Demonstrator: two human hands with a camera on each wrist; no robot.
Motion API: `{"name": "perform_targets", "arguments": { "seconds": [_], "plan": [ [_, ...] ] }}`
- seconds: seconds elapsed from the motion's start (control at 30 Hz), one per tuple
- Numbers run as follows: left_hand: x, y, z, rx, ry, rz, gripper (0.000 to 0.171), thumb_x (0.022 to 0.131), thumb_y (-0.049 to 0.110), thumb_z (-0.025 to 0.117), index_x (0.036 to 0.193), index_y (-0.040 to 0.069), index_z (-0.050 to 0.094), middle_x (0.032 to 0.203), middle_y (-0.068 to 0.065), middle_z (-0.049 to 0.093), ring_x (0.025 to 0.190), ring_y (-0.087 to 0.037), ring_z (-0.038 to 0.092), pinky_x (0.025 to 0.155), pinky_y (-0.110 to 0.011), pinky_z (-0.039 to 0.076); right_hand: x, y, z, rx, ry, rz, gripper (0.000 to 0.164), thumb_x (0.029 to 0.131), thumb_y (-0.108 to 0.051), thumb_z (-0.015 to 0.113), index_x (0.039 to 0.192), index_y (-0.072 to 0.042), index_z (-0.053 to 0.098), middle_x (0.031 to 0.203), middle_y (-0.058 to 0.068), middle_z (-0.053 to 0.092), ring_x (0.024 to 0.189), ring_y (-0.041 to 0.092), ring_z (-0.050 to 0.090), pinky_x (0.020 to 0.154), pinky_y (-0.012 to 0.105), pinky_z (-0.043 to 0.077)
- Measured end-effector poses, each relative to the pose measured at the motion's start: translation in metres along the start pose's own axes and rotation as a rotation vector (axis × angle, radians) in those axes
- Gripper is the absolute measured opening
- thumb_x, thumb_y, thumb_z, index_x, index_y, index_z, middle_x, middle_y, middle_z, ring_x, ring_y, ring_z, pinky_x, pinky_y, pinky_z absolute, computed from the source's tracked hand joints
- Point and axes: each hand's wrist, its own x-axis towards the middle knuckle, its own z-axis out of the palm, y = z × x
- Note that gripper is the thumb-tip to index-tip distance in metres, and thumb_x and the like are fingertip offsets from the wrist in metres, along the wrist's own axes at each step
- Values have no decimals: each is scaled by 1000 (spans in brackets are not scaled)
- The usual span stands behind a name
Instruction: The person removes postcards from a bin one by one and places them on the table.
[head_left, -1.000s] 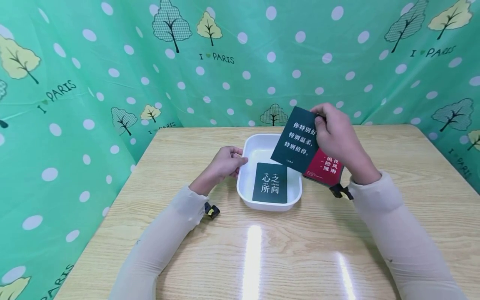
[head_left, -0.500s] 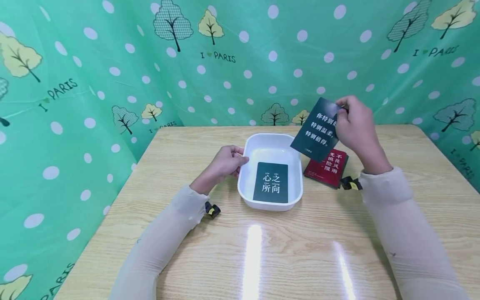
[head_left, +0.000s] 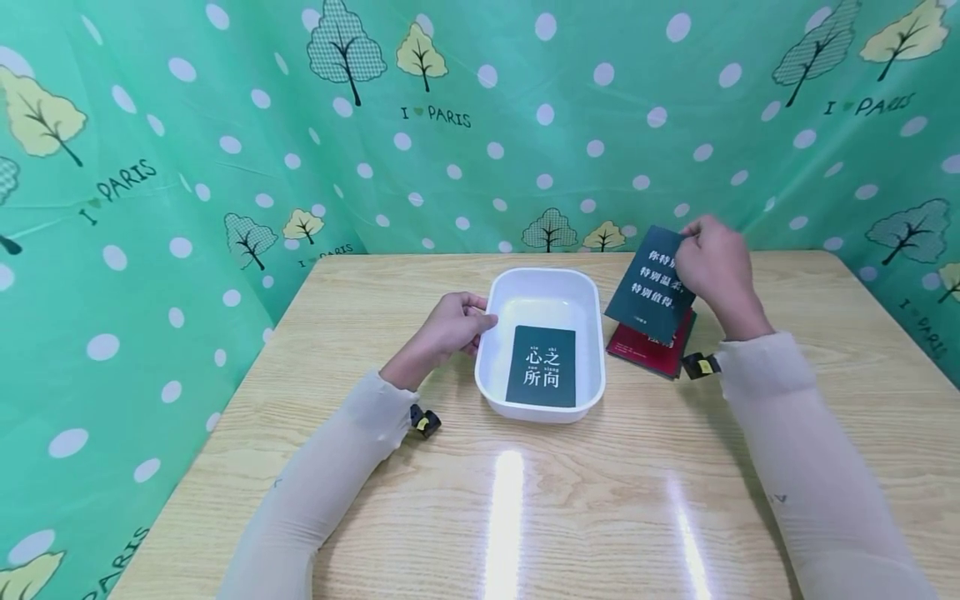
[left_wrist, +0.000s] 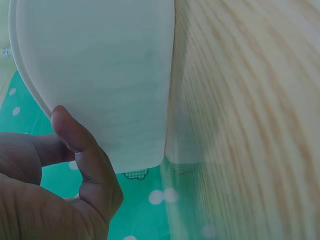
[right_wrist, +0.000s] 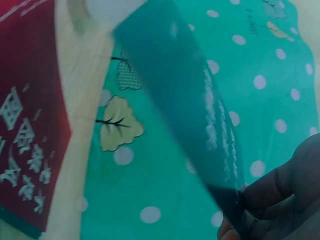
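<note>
My right hand [head_left: 717, 268] pinches a dark green card [head_left: 648, 287] with white writing by its upper right edge. In the head view the card is tilted and overlaps a red card [head_left: 652, 352], which tops a small stack on the table. The right wrist view shows the held card [right_wrist: 185, 100] standing apart from the red one [right_wrist: 30, 125]. My left hand [head_left: 450, 325] grips the left rim of a white plastic tub [head_left: 540, 287], thumb over the edge. Inside the tub, toward its near end, lies another dark green card [head_left: 542, 367] with white characters.
Both the tub and the stack stand on a light wood-grain table [head_left: 420, 517]. Behind and to the left hangs a green curtain [head_left: 450, 183] with white dots and trees. Black straps [head_left: 425, 421] show at the wrists.
My right hand and its green card have moved right, away from over the tub, then lowered toward the red-topped stack. The left hand and tub stay put.
</note>
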Motion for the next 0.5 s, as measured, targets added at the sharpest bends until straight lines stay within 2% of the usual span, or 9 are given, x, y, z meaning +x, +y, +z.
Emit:
{"name": "perform_targets", "arguments": {
  "seconds": [0.17,0.37,0.5],
  "plan": [
    [1,1,0,0,-1,4,25,95,12,64,117,4,54,85,-13,60,55,-16,56,48,-30,54,6,14,6,-30,-58,36,36,97,-12,30,121,8,49,113,26,52,95,40,48,69,46,44],
    [-1,1,0,-5,-5,-9,26,95,12,64,117,4,55,85,-14,60,54,-16,54,47,-29,52,10,30,19,-103,-101,45,20,93,-13,32,91,-1,47,85,16,48,72,32,47,53,39,38],
    [0,0,-1,-8,-8,-3,26,95,12,64,117,3,54,84,-14,60,54,-16,54,47,-29,52,12,38,26,-116,-125,34,19,92,-12,32,80,-5,44,74,12,43,62,28,43,50,37,35]
  ]
}}
